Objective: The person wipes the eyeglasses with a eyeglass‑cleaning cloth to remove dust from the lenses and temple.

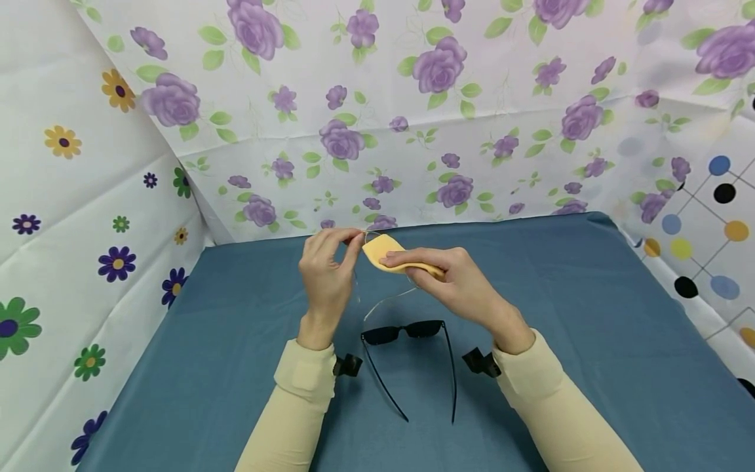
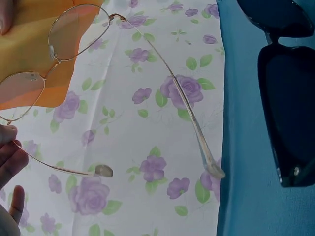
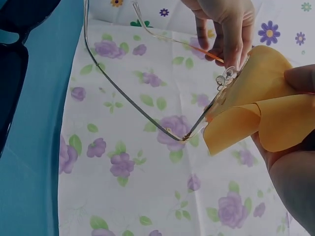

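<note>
Round wire glasses [image 2: 78,32], curled yellow cloth [image 1: 379,251]
I see the left hand [image 1: 327,269] pinch them, the right hand [image 1: 463,285] grip it (angular sunglasses [image 1: 382,335] lie nearer).

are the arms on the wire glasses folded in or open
Open: in the left wrist view, both arms of the wire glasses stretch away from the lenses, neither folded across.
</note>
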A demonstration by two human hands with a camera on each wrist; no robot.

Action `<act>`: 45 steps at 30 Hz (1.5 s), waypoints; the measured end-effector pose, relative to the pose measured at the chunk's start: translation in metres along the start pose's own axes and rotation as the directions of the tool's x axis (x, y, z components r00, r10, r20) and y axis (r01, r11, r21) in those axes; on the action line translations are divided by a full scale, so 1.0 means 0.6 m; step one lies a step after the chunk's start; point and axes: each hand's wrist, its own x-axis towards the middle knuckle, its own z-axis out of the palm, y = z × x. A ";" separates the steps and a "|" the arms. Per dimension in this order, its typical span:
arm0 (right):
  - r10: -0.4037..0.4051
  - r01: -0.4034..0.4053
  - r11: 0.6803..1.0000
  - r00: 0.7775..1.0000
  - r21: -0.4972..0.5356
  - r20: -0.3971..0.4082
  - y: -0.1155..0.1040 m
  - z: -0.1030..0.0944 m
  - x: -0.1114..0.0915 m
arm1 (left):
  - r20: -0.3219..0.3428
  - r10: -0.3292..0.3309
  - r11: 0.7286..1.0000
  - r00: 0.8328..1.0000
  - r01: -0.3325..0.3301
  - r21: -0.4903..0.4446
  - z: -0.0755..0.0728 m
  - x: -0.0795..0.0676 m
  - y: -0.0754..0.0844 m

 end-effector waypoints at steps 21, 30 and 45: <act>-0.036 0.034 0.998 0.998 -0.043 -0.046 -0.003 0.001 0.002 | 0.064 0.042 0.999 0.997 -0.043 0.018 0.007 -0.007 0.007; -0.015 0.012 0.999 0.998 -0.047 -0.055 -0.002 0.004 0.002 | 0.089 0.033 0.999 0.996 -0.035 0.026 0.009 -0.010 0.011; 0.110 -0.116 0.989 0.991 -0.091 -0.073 0.003 -0.005 0.001 | -0.027 0.014 0.998 1.000 -0.015 -0.053 0.011 -0.006 0.005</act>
